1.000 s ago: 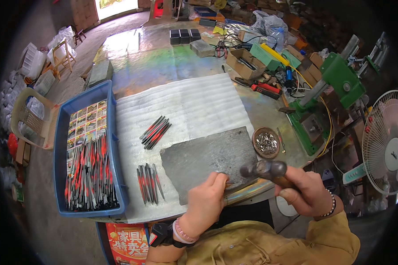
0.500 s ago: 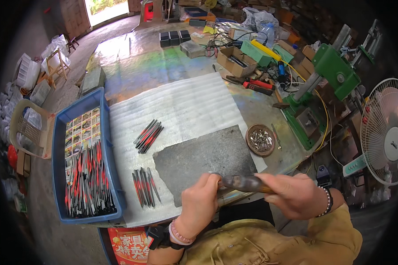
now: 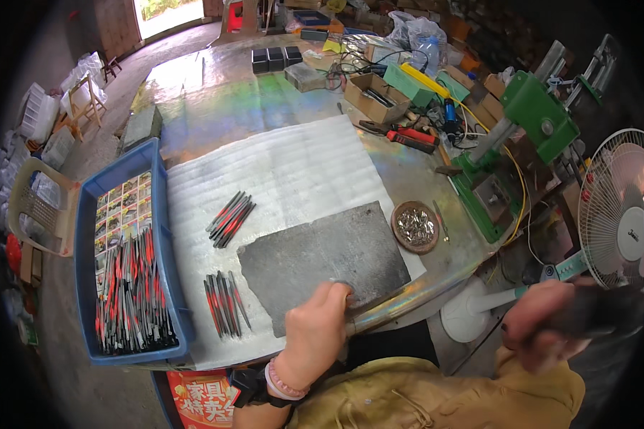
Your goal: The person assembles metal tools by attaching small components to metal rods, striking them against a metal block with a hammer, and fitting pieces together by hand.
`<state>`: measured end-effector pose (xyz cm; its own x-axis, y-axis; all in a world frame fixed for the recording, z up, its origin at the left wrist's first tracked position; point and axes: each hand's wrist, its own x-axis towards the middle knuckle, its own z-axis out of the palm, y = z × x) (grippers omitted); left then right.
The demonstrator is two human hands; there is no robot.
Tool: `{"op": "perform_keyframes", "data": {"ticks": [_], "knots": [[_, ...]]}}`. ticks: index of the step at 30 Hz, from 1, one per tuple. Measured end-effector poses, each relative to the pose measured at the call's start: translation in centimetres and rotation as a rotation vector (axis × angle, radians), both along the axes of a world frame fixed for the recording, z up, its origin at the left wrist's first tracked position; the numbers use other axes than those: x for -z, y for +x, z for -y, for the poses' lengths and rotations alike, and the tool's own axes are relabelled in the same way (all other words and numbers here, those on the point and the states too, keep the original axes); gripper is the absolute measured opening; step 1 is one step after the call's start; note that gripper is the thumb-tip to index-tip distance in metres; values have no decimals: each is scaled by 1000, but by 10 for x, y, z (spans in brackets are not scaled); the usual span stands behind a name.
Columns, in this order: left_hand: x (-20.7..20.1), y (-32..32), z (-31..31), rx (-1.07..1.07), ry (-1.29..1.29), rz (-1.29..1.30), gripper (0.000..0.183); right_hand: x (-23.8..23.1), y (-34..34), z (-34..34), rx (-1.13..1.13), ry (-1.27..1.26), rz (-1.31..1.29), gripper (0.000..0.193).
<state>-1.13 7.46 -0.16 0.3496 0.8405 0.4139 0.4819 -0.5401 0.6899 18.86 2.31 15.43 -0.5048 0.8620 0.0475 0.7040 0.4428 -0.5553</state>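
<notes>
My left hand (image 3: 316,322) is closed in a pinch at the near edge of a dark grey stone slab (image 3: 322,250); what it holds, if anything, is hidden. Out to the right, my right hand (image 3: 540,325) is smeared by motion, its fingers around a dark hammer-like tool (image 3: 601,312), also blurred. The slab lies on a white foam sheet (image 3: 265,161). Left of it lie two small bunches of slim red-and-black sticks, an upper bunch (image 3: 230,218) and a lower bunch (image 3: 225,304). A round brown bowl (image 3: 416,247) of small shiny metal pieces stands right of the slab.
A blue crate (image 3: 182,314) at the left holds many more such sticks. A green press (image 3: 537,118) and a white fan (image 3: 622,214) stand at the right. Red-handled pliers (image 3: 411,136), a cardboard box (image 3: 372,107) and cables crowd the far right of the table.
My right hand has swung away to the right with the dark tool, which was in front of me near my left hand. The left hand stays at the slab's near edge.
</notes>
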Motion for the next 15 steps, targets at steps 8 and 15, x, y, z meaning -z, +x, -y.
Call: {"op": "perform_keyframes", "data": {"ticks": [8, 15], "knots": [[0, -4, -3, 28, -11, -7, 12, 8, 1, -3, 95, -27, -28, 47], [-17, -36, 5, 84, -965, 1188, 18, 97, 3, -33, 260, 215, 87, 43]]}}
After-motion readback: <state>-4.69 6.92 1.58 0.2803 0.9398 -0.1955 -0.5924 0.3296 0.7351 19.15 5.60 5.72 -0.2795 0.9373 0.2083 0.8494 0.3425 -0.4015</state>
